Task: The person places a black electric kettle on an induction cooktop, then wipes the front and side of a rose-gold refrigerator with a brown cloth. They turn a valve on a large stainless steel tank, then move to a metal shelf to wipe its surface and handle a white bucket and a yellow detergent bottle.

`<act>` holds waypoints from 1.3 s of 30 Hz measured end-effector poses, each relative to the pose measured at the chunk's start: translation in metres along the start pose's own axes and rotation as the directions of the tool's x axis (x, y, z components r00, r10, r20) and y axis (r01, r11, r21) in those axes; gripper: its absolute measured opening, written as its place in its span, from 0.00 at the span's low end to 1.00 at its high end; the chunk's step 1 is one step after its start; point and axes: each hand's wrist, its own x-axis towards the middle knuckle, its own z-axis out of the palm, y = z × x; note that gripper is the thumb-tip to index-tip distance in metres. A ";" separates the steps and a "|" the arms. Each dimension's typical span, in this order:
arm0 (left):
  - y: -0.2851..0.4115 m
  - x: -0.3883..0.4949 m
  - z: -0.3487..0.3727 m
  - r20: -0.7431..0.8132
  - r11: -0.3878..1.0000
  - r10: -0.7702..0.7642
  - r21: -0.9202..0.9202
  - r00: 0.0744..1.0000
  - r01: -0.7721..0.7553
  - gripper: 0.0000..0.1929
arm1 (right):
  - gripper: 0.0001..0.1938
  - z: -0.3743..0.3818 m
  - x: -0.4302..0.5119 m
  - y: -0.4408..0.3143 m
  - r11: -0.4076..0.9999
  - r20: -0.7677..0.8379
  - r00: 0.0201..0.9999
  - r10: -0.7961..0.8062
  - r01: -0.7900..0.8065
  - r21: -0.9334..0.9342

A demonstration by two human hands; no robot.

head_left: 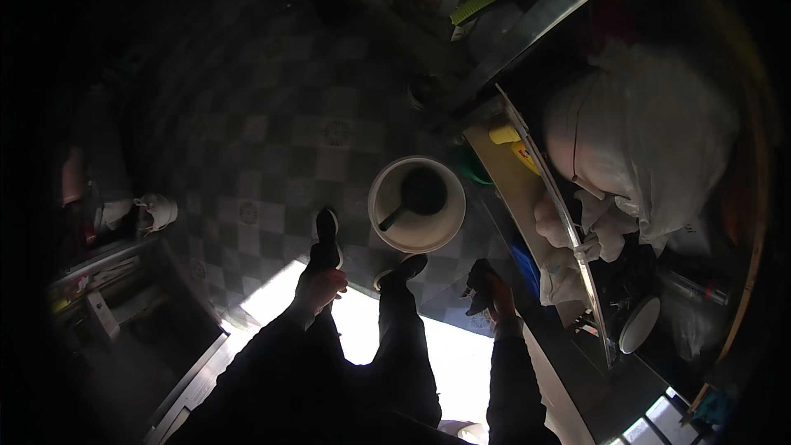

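On the right, my right hand (502, 298) grips a dark crumpled cloth (480, 284). My left hand (322, 289) is held above my left leg with its fingers curled in; nothing shows in it. A white plastic bucket (432, 232) stands on the floor just in front of my feet. Inside it lies a dark long-handled dipper (425, 191), its handle pointing to the lower left. The dim light hides whether the bucket holds any liquid. My dark shoes (413, 266) are on the floor close to the bucket.
A checkered floor (327, 136) stretches ahead, with bright light falling behind my feet. Along the right runs a shelf unit with a metal-edged rail (559, 210), a yellow bottle (524, 154) and a large white sack (655, 136). An open drawer or box (130, 309) stands at left.
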 end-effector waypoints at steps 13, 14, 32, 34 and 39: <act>-0.018 0.178 0.029 0.004 0.943 0.279 0.186 0.960 -0.275 0.23 | 0.13 0.037 0.130 0.055 0.866 -0.102 0.980 0.173 -0.201 -0.458; -0.012 0.192 0.029 -0.032 0.934 0.300 0.216 0.953 -0.286 0.25 | 0.13 0.037 0.143 0.065 0.871 -0.125 0.970 0.209 -0.243 -0.426; 0.052 0.295 0.045 0.150 0.933 0.314 -0.233 0.938 -0.275 0.29 | 0.23 0.029 0.175 0.128 0.975 -0.077 0.973 0.217 -0.219 -0.023; 0.053 0.289 0.044 0.171 0.922 0.339 -0.255 0.925 -0.291 0.31 | 0.24 0.035 0.175 0.133 0.973 -0.100 0.970 0.221 -0.212 0.096; 0.071 0.260 0.067 0.108 0.677 0.716 0.130 0.689 -0.724 0.33 | 0.27 0.030 0.189 0.153 0.985 -0.123 0.979 0.160 -0.168 -0.051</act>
